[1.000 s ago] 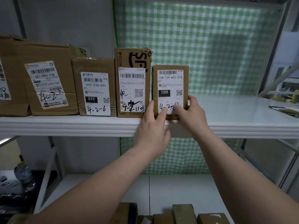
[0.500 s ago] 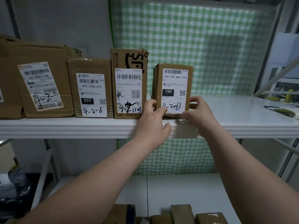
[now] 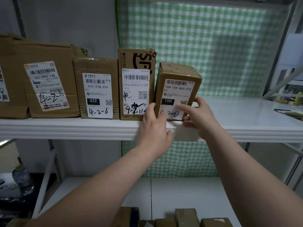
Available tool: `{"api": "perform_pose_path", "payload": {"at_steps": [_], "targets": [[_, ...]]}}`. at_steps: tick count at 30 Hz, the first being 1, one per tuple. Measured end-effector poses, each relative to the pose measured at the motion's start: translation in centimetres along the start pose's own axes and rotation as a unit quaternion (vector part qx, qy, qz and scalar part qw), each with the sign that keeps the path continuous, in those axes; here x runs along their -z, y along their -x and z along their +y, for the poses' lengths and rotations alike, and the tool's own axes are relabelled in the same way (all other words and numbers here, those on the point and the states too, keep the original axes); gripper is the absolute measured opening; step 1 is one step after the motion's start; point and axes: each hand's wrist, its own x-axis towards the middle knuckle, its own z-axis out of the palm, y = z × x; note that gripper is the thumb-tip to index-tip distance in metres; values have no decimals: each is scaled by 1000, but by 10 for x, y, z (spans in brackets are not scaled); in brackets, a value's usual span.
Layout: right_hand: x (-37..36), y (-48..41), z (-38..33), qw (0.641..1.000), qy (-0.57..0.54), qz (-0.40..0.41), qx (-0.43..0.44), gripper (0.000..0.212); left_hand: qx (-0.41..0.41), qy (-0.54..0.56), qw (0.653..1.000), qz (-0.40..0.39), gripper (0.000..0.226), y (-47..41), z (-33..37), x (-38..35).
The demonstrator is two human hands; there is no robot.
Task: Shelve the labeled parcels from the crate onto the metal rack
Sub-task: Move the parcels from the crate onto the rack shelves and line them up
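A small brown parcel (image 3: 177, 74) with a white "15H" label stands on the white upper rack shelf (image 3: 65, 126), turned slightly so its top and right side show. Its left edge is close against the taller "SF" box (image 3: 136, 61). My left hand (image 3: 154, 128) touches the parcel's lower left edge with straight fingers. My right hand (image 3: 200, 117) grips its lower right corner, fingers round the side and thumb below. Several more brown parcels (image 3: 185, 216) show at the bottom edge.
Left of the "SF" box stand the "032" parcel (image 3: 98, 66) and a large carton (image 3: 49, 53). The shelf to the right of the 15H parcel is bare white. A lower shelf (image 3: 188, 192), a rack post (image 3: 277, 46) and a bottle (image 3: 23, 177) are in view.
The 15H parcel has been turned and shifted left toward the "SF" box. Both hands have stayed at its lower corners, and the view has dropped slightly.
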Motion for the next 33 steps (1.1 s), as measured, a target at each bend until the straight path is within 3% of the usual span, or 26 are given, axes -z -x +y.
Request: {"api": "perform_pose_path", "payload": {"at_steps": [6, 11, 21, 24, 28, 30, 33], "targets": [[-6, 3, 1, 997, 63, 26, 31, 38, 11, 16, 1000, 22, 59, 1, -1, -3], [-5, -1, 3, 987, 138, 62, 54, 54, -9, 14, 1000, 3, 65, -2, -1, -6], [-5, 1, 2, 982, 170, 37, 69, 44, -10, -1, 1000, -19, 65, 2, 0, -5], [-6, 7, 6, 982, 147, 92, 69, 50, -14, 1, 1000, -7, 64, 5, -2, 1], [-15, 30, 8, 979, 60, 159, 110, 21, -9, 26, 998, 57, 44, 18, -7, 18], [-25, 48, 15, 982, 28, 126, 137, 10, -5, 48, 995, 82, 38, 35, -10, 25], [-44, 78, 39, 991, 11, 24, 132, 12, 17, 54, 995, 76, 33, 71, -16, 33]]}}
